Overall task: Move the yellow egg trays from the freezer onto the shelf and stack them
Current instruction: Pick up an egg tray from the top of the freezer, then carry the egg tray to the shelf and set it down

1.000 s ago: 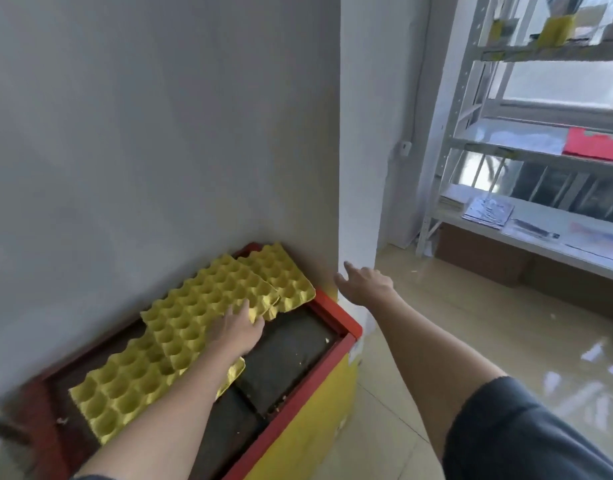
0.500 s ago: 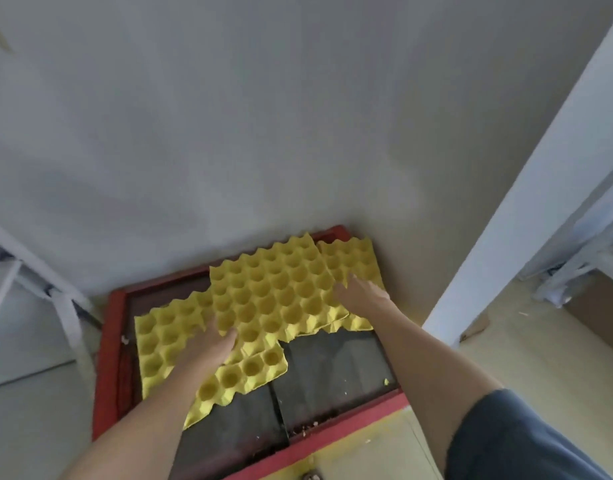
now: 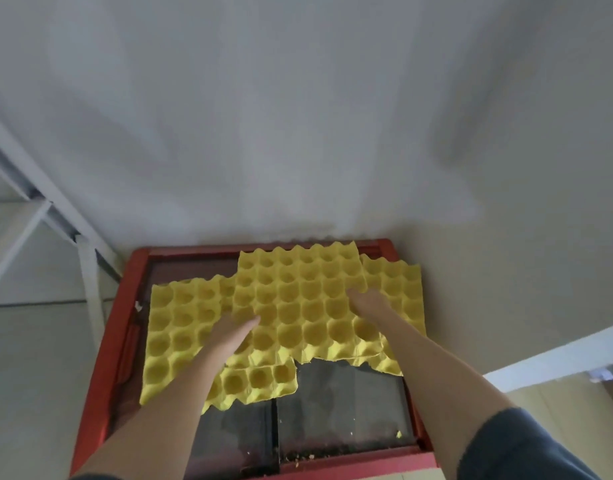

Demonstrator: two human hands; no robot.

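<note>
Three yellow egg trays lie overlapping on top of the red-framed chest freezer [image 3: 124, 327]. The middle tray [image 3: 298, 306] sits uppermost, over the left tray [image 3: 177, 323] and the right tray [image 3: 400, 289]. My left hand [image 3: 234, 330] grips the middle tray's left edge, its fingertips tucked at the rim. My right hand [image 3: 367, 303] holds the same tray's right edge, above the right tray. Both forearms reach in from the bottom of the view.
The freezer's dark sliding glass lids [image 3: 343, 403] show below the trays, with yellow crumbs along the front rail. A grey wall stands right behind the freezer. A white metal shelf frame [image 3: 87, 271] is close on the left and a white pillar edge [image 3: 540, 358] on the right.
My view swung from the shelf side onto the freezer. My right hand came from the air beside the freezer to the middle tray's right edge. My left hand shifted to its left edge.
</note>
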